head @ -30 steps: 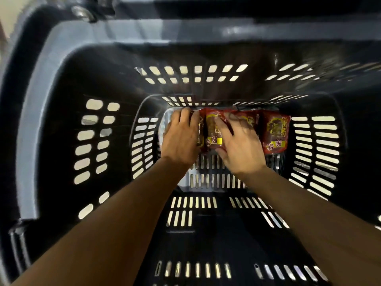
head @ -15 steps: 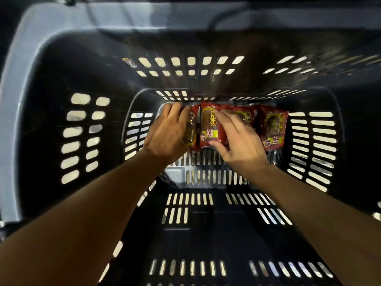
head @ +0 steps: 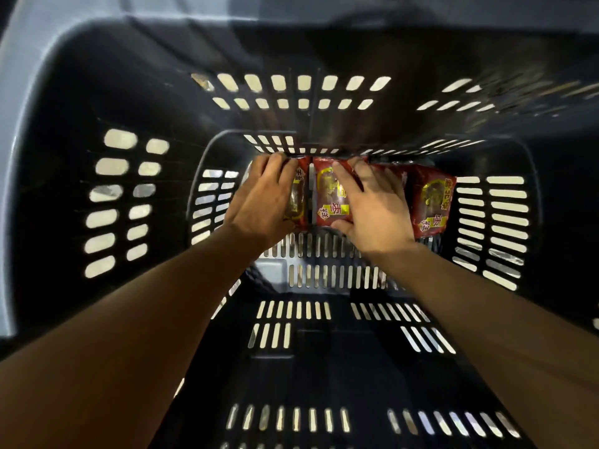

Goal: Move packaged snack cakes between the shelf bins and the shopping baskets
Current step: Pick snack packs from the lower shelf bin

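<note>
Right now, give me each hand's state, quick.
Left hand: fingers curled over the leftmost snack cake packet, gripping it.
Right hand: thumb and fingers pinching the middle snack cake packet.

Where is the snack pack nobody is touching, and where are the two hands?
untouched snack pack [head: 432, 202]: head view, on its red wrapper front.
left hand [head: 259, 202]: head view, on its back.
right hand [head: 376, 212]: head view, on its back.

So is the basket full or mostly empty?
Mostly empty: a few red snack cake packets line the far wall of the basket; the slotted floor nearer the camera is bare.
</note>
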